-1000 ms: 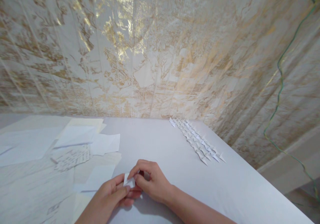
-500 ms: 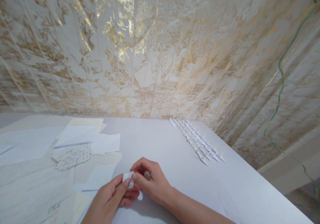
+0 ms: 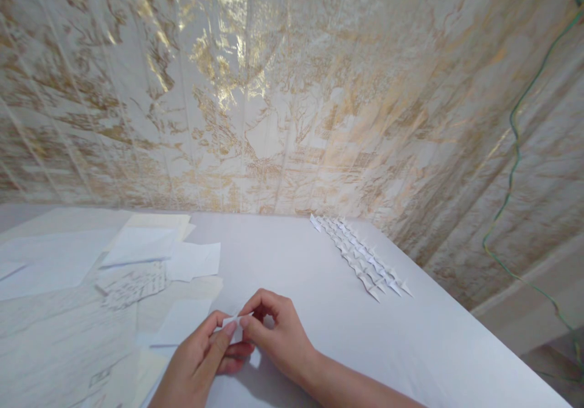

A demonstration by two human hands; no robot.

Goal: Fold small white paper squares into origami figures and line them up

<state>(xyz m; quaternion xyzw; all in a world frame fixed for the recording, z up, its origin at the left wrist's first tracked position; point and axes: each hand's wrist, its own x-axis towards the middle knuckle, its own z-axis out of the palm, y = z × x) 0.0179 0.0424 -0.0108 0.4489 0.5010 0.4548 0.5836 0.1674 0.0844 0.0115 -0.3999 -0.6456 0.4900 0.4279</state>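
A small folded piece of white paper point(image 3: 236, 332) is pinched between both hands just above the table. My left hand point(image 3: 203, 353) grips it between thumb and fingers from the left side. From the right, the thumb and index finger of my right hand point(image 3: 280, 334) close on its other edge. Part of the paper is hidden behind the fingers, so its full folded shape cannot be made out. Farther back on the right, rows of small pointed folded paper pieces point(image 3: 358, 253) lie lined up on the table.
Loose papers point(image 3: 64, 329), some with writing, overlap on the left of the white table point(image 3: 269, 250). A stack of white sheets point(image 3: 139, 245) lies among them. Behind stands a wall with gold patterned covering point(image 3: 274, 122). A green cord point(image 3: 513, 152) hangs at the right.
The fingers of my right hand have closed in on the paper, which now shows a raised edge between the thumbs. Everything on the table stays as it was.
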